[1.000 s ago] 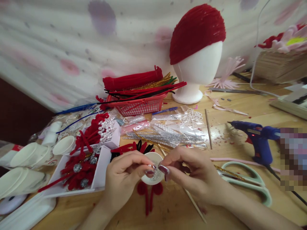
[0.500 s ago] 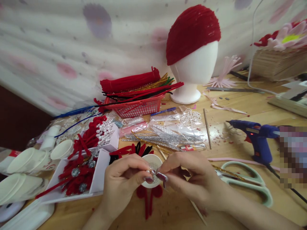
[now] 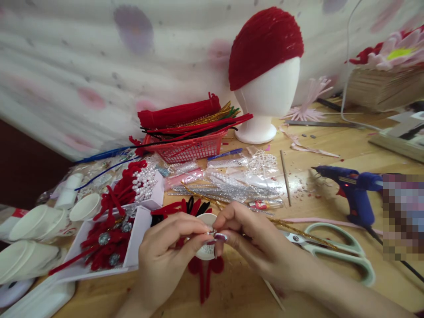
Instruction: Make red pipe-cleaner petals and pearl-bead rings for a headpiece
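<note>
The fingers of the left hand (image 3: 165, 251) and right hand (image 3: 255, 240) meet tip to tip, pinching something tiny and glinting directly above the small white cup (image 3: 206, 252) at lower centre, over the wooden desk (image 3: 331, 145), with scissors (image 3: 334, 251) to the right and a white tray (image 3: 132, 251) to the left.

We see a foam head (image 3: 268, 99) in a red cap (image 3: 265, 42) at the back of our tabletop (image 3: 331, 150), with a red basket (image 3: 188, 148) of pipe cleaners to its left. A blue glue gun (image 3: 354, 190) lies beside mint-handled scissors (image 3: 334, 249), and paper cups (image 3: 33, 225) crowd the left edge.
</note>
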Demonstrator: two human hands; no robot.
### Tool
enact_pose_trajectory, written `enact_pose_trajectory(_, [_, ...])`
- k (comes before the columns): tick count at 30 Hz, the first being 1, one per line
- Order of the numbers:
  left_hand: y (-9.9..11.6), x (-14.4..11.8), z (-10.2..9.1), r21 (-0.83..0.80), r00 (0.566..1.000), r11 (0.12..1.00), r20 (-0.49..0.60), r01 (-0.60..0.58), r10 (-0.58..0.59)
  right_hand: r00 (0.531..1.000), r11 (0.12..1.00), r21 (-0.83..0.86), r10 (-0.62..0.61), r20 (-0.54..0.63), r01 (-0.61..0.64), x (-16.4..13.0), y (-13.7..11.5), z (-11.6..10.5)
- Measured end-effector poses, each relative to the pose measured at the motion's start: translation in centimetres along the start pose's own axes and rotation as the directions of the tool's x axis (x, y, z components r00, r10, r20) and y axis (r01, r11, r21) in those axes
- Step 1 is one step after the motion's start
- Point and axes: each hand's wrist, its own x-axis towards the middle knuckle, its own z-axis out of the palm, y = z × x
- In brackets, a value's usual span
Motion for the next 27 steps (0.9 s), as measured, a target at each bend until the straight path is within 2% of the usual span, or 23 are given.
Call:
enact_pose_trajectory(4, [-0.1,0.1,0.0,0.021,1.000,1.000,-0.001,-0.006,0.006,0.993,0.963,0.247,0.089,0.079,-0.106,0.1,0.4,0.2])
enact_pose_trajectory(7, [-0.1,0.2,-0.2,0.004,1.000,1.000,0.022,-0.003,0.003,0.981,0.875,0.445,0.153,0.121,-0.192,0.2,0.9,0.6])
enact_pose_trajectory(10, [0.0,0.4,-0.4,-0.017,0.999,1.000,0.035,-0.007,0.008,0.976,0.788,0.575,0.160,0.151,-0.218,0.4,1.3,0.8])
enact_pose_trajectory(12, [0.0,0.5,-0.4,-0.028,0.999,1.000,0.035,-0.010,0.011,0.975,0.751,0.623,0.138,0.177,-0.219,0.6,1.6,0.8])
enact_pose_trajectory(15, [0.0,0.6,-0.3,-0.040,1.000,0.999,0.016,0.026,-0.025,0.971,0.739,0.633,0.130,0.201,-0.230,0.7,2.1,0.7])
enact_pose_trajectory(18, [-0.3,0.5,-0.2,-0.154,0.982,0.971,-0.012,0.184,-0.188,0.965,0.741,0.621,0.163,0.204,-0.256,0.7,2.4,0.5])
enact_pose_trajectory(20, [-0.6,0.4,-0.1,-0.329,0.932,0.880,0.002,0.342,-0.362,0.966,0.746,0.615,0.170,0.196,-0.256,0.7,2.5,0.4])
enact_pose_trajectory(22, [-0.7,0.4,0.1,-0.517,0.852,0.716,0.049,0.469,-0.522,0.972,0.755,0.613,0.160,0.174,-0.234,0.8,2.6,0.4])
enact_pose_trajectory(24, [-0.8,0.6,0.3,-0.654,0.765,0.538,0.099,0.532,-0.636,0.976,0.766,0.606,0.152,0.156,-0.217,0.8,2.5,0.4])
enact_pose_trajectory(27, [-0.5,0.9,0.7,-0.760,0.658,0.312,0.196,0.571,-0.727,0.975,0.784,0.581,0.160,0.151,-0.219,0.8,2.1,0.5])
